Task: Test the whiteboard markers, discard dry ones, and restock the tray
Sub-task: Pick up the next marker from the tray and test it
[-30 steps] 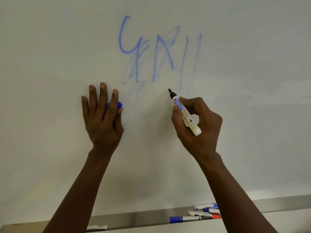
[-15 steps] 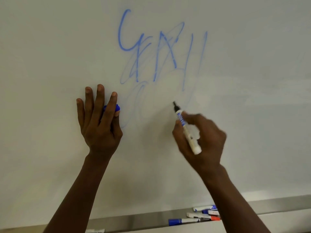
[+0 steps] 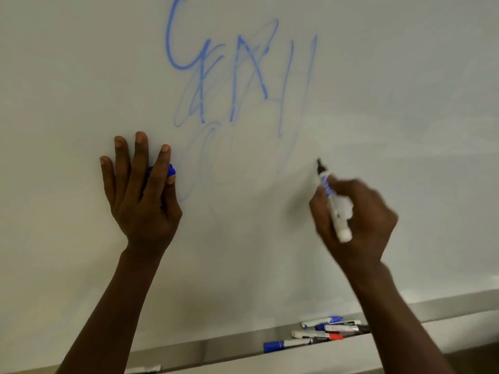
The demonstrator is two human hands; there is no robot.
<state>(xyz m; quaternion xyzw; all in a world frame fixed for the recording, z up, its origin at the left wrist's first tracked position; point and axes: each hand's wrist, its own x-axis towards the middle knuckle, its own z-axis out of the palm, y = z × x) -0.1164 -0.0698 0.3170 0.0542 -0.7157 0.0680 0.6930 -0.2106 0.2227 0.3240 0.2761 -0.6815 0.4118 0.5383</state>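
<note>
My right hand [image 3: 359, 220] grips an uncapped white marker [image 3: 333, 203], its dark tip pointing up at the whiteboard [image 3: 81, 76]; the hand is blurred by motion. Blue scribbled letters [image 3: 237, 71] and fainter strokes cover the board above. My left hand [image 3: 140, 190] lies flat against the board with straight fingers, a blue marker cap [image 3: 170, 170] tucked between the index finger and thumb. Several capped markers [image 3: 318, 333], blue, red and black ended, lie in the metal tray [image 3: 205, 349] under the board.
Another white marker [image 3: 143, 369] lies at the tray's left end, partly behind my left forearm. The board's right part carries faint wiped smears.
My right hand has moved right and down across the board with the marker, away from the letters. My left hand stays pressed on the board. The view has shifted down slightly.
</note>
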